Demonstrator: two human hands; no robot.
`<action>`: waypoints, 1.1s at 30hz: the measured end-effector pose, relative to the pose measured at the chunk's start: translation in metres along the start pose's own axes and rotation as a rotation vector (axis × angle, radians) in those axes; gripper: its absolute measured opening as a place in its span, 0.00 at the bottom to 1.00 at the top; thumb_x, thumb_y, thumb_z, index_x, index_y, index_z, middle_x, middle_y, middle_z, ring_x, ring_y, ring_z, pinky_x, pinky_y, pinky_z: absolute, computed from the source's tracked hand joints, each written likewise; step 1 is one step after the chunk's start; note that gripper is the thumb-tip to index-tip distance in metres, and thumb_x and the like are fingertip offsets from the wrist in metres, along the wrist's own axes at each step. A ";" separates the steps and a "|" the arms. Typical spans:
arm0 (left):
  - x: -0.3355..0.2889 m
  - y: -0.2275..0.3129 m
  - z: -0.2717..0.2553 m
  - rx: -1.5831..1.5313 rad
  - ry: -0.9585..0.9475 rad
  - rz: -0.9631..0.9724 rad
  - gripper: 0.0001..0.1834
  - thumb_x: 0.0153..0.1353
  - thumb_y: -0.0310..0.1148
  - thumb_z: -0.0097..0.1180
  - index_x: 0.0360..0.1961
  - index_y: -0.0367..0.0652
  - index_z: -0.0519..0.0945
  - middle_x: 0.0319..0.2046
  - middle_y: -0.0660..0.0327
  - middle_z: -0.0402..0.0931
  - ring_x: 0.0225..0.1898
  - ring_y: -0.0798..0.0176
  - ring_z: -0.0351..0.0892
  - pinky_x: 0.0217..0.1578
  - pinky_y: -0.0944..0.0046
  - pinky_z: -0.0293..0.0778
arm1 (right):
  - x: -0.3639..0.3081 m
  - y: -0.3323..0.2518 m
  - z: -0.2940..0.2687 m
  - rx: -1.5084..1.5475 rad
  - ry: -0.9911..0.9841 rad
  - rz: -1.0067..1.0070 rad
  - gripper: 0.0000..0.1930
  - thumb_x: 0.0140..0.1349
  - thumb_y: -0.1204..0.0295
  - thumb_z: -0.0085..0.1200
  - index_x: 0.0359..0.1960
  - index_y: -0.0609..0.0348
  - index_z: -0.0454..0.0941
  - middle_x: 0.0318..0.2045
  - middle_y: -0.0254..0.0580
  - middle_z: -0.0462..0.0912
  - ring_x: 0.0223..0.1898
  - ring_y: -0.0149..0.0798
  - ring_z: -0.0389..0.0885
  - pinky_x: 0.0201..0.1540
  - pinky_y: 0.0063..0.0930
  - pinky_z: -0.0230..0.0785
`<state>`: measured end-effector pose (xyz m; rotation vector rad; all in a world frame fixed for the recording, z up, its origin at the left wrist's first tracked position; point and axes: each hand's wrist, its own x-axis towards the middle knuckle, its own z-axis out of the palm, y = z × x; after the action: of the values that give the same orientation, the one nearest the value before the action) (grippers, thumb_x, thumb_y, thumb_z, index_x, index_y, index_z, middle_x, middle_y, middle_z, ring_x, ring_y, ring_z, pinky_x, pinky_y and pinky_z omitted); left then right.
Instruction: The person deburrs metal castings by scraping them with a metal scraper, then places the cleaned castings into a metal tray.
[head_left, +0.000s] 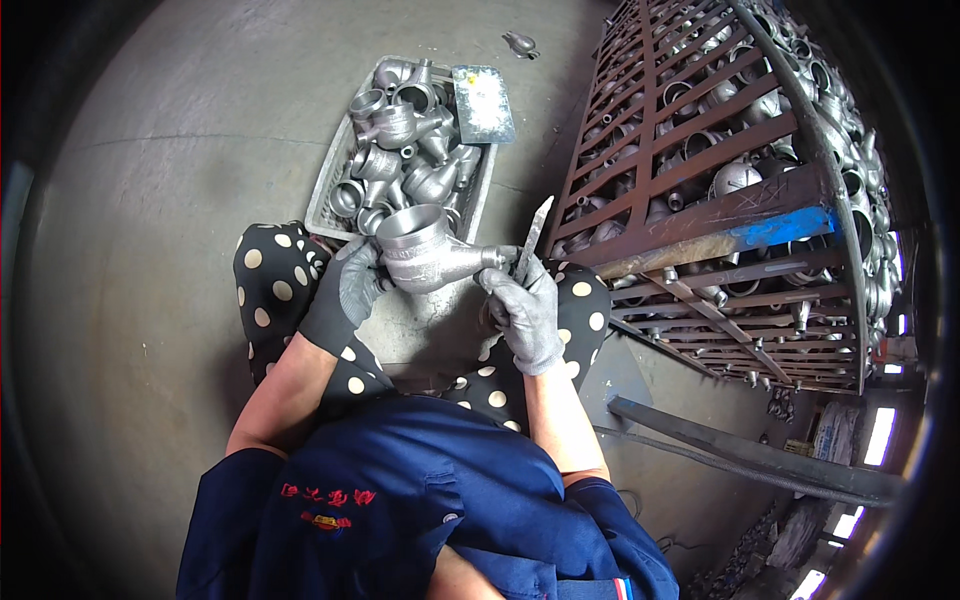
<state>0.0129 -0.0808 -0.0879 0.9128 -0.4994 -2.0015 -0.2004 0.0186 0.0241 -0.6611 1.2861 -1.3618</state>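
Observation:
A silvery metal casting, with a round open cup at one end and a narrow neck at the other, is held up in front of my knees. My left hand, in a dark grey glove, grips it by the cup's side. In a lighter grey glove, my right hand is closed round a flat metal file whose pointed end sticks upward. The fingers of that hand also touch the casting's neck. Just beyond stands a plastic crate heaped with similar castings.
A shiny metal plate lies across the crate's right rim. To the right rises a large brown steel cage full of castings. One loose casting lies on the far floor. A metal bar runs along the lower right.

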 end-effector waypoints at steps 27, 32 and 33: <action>-0.050 0.034 0.018 0.385 -0.165 0.233 0.15 0.65 0.30 0.55 0.52 0.39 0.76 0.44 0.61 0.80 0.47 0.70 0.77 0.43 0.72 0.72 | -0.016 -0.045 0.002 -0.710 -0.130 -0.356 0.22 0.48 0.67 0.65 0.47 0.61 0.82 0.32 0.43 0.82 0.34 0.31 0.80 0.41 0.26 0.72; -0.078 0.048 0.051 0.630 -0.479 0.112 0.23 0.62 0.31 0.59 0.57 0.35 0.73 0.50 0.58 0.76 0.51 0.68 0.75 0.51 0.67 0.71 | -0.008 -0.047 -0.007 -0.686 -0.229 -0.308 0.20 0.48 0.69 0.65 0.46 0.62 0.83 0.31 0.39 0.81 0.33 0.28 0.78 0.40 0.24 0.71; -0.080 0.042 0.052 0.630 -0.480 0.111 0.23 0.62 0.31 0.59 0.57 0.35 0.73 0.50 0.58 0.76 0.51 0.68 0.75 0.51 0.67 0.71 | -0.008 -0.047 -0.007 -0.679 -0.242 -0.292 0.20 0.48 0.70 0.65 0.45 0.62 0.83 0.31 0.38 0.81 0.33 0.27 0.77 0.39 0.23 0.70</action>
<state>0.0262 -0.0369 0.0060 0.7250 -1.4751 -1.9834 -0.2200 0.0195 0.0679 -1.4799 1.4906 -1.0067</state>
